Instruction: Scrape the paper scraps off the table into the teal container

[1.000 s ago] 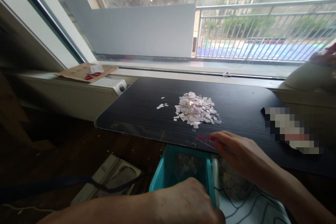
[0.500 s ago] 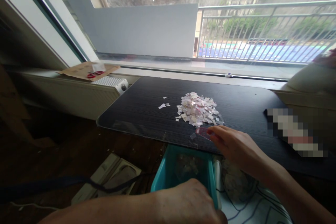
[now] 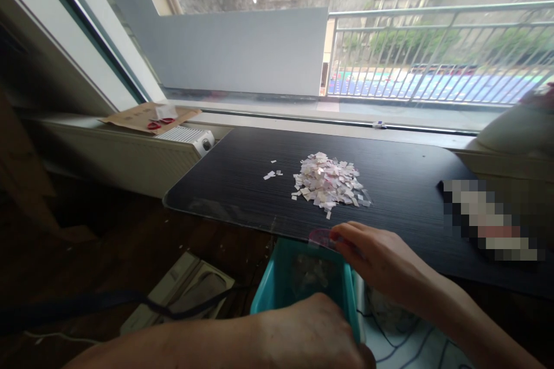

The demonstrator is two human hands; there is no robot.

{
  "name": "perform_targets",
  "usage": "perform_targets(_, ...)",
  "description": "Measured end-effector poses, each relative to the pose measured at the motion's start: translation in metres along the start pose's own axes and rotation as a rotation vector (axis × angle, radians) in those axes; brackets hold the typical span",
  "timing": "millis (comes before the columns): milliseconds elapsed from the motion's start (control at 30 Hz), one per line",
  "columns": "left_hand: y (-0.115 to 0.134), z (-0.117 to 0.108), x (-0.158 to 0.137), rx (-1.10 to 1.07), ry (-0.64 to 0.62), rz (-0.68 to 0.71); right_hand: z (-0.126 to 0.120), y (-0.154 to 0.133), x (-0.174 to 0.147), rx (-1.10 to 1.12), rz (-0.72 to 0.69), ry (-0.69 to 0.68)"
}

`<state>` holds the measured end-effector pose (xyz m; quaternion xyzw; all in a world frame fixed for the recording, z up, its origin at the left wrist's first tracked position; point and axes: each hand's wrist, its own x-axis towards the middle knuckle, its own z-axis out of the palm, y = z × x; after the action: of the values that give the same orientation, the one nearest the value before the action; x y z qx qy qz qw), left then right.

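My right hand (image 3: 372,251) is closed on a thin, see-through pinkish plastic piece (image 3: 319,237) at the near edge of the dark table (image 3: 242,155). Just below that edge stands a teal bin (image 3: 265,285) with clear scraps inside. My left hand (image 3: 318,323) is a fist at the bin's near rim, gripping it; its fingertips are hidden from view. Beyond my right hand lies a heap of small white and pinkish cut paper pieces (image 3: 326,179). A few loose bits (image 3: 270,175) sit to its left.
Red-handled scissors (image 3: 160,123) rest on a brown paper envelope (image 3: 142,116) by the window, beside a white radiator (image 3: 186,141). A blurred-out object (image 3: 485,219) lies at the table's right. Cables (image 3: 415,340) run below, and a pale box-like object (image 3: 182,294) is on the floor.
My right hand has drawn the plastic piece toward me, from near the heap to the table edge over the bin. A small clear scrap there is no longer on the table. My left hand stays put.
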<state>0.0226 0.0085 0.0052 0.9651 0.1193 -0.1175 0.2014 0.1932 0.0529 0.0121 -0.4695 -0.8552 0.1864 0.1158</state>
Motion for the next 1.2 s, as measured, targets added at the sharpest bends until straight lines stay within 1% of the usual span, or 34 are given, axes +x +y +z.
perform_targets(67,0.000,0.000,0.000,0.008,-0.004,0.002,0.000,-0.001,-0.002,0.017,-0.035,-0.013)
perform_targets(133,0.000,0.002,-0.001,0.026,0.021,0.000,-0.002,0.001,-0.001,0.010,-0.030,0.010)
perform_targets(267,0.002,0.008,-0.007,0.092,0.099,-0.042,-0.006,0.018,0.008,-0.071,0.084,0.124)
perform_targets(333,0.002,0.009,-0.013,0.112,0.120,-0.068,-0.007,0.027,0.012,-0.101,0.125,0.147)
perform_targets(467,-0.002,0.008,-0.024,0.116,0.082,-0.098,-0.011,0.034,0.009,-0.145,0.179,0.115)
perform_targets(567,-0.005,0.009,-0.026,0.100,0.050,-0.074,-0.014,0.033,0.009,-0.188,0.221,0.150)
perform_targets(633,-0.004,0.011,-0.026,0.098,0.059,-0.087,-0.016,0.032,0.013,-0.180,0.228,0.176)
perform_targets(733,-0.001,0.014,-0.025,0.107,0.100,-0.126,-0.017,0.033,0.019,-0.158,0.215,0.155)
perform_targets(800,0.001,0.015,-0.024,0.116,0.120,-0.136,-0.019,0.034,0.020,-0.165,0.232,0.124)
perform_targets(900,0.002,0.014,-0.024,0.116,0.102,-0.138,-0.022,0.035,0.013,-0.165,0.277,0.120)
perform_targets(967,0.001,0.012,-0.023,0.113,0.081,-0.144,-0.023,0.034,0.008,-0.140,0.275,0.128)
perform_targets(1033,0.001,0.009,-0.021,0.108,0.066,-0.147,-0.023,0.034,0.005,-0.122,0.265,0.108)
perform_targets(1133,0.003,0.006,-0.020,0.105,0.047,-0.142,-0.023,0.033,0.005,-0.145,0.297,0.084)
perform_targets(1200,0.004,0.004,-0.020,0.111,0.037,-0.140,-0.024,0.032,0.005,-0.158,0.324,0.101)
